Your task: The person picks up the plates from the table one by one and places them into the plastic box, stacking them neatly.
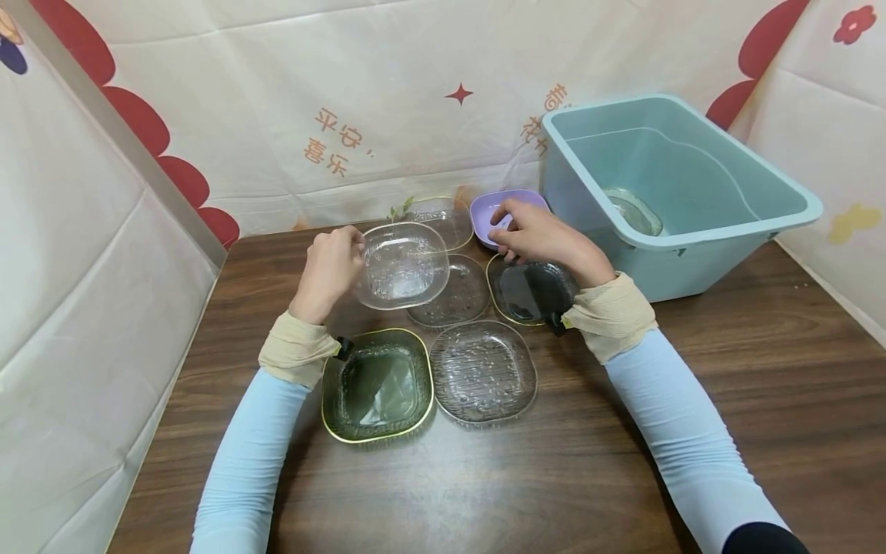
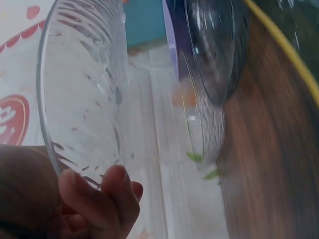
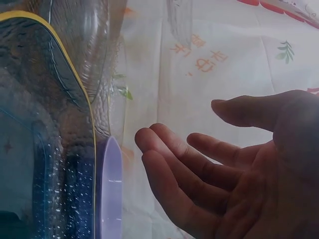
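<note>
My left hand pinches the rim of a clear plastic dish, raised above the table and tilted. In the left wrist view its fingers curl at the edge of that clear dish. My right hand hovers over a purple dish and a dark yellow-rimmed dish, holding nothing. The right wrist view shows its fingers loosely bent and the thumb apart, beside the purple dish.
A large teal tub with a clear dish inside stands at the back right. Around the hands lie a green yellow-rimmed dish, a ribbed clear dish, another clear dish and one by the wall.
</note>
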Motion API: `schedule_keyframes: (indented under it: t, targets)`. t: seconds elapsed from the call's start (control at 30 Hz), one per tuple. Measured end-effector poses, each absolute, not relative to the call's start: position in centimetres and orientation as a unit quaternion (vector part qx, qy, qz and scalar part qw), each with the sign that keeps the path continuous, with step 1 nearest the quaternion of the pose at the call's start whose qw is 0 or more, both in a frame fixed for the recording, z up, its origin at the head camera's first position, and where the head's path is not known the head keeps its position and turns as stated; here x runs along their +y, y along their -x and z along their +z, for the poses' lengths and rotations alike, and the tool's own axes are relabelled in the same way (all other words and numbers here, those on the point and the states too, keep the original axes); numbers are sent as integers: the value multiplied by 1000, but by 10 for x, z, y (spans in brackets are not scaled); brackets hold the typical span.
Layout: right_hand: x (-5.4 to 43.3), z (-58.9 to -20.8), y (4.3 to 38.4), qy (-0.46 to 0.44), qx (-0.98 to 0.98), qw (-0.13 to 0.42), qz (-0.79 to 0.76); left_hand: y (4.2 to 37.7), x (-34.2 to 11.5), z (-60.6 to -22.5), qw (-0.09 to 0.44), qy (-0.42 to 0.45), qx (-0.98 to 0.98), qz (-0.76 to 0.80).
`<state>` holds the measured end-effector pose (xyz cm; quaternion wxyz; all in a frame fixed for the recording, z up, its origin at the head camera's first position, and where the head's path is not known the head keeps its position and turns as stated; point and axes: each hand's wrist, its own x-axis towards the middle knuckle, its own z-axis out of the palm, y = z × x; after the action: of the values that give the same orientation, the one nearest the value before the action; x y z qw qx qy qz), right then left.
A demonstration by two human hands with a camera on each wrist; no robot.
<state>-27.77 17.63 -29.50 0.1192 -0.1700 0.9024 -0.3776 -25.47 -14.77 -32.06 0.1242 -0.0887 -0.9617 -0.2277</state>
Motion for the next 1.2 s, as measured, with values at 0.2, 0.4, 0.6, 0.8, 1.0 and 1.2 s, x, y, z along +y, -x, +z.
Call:
schedule_keyframes:
  t: [0.2, 0.4, 0.6, 0.8, 1.0, 1.2]
  targets:
    - [174, -299, 279, 149, 876, 144, -436, 248, -129, -323, 143, 90, -955, -242]
    - [168, -304, 278, 124, 857, 194, -461, 242, -116, -327, 141, 99, -951, -256]
    - [159, -309, 274, 129, 851, 204, -467, 238, -107, -330, 153, 112, -945, -267]
    - [150, -314, 270, 150, 854, 207, -454, 236, -99, -333, 150, 115, -944, -272]
    - [147, -317, 266, 169, 850, 211, -452, 235, -96, -334, 144, 115, -941, -282]
    - [146, -318, 266, 182, 845, 210, -457, 234, -96, -333, 141, 113, -936, -302]
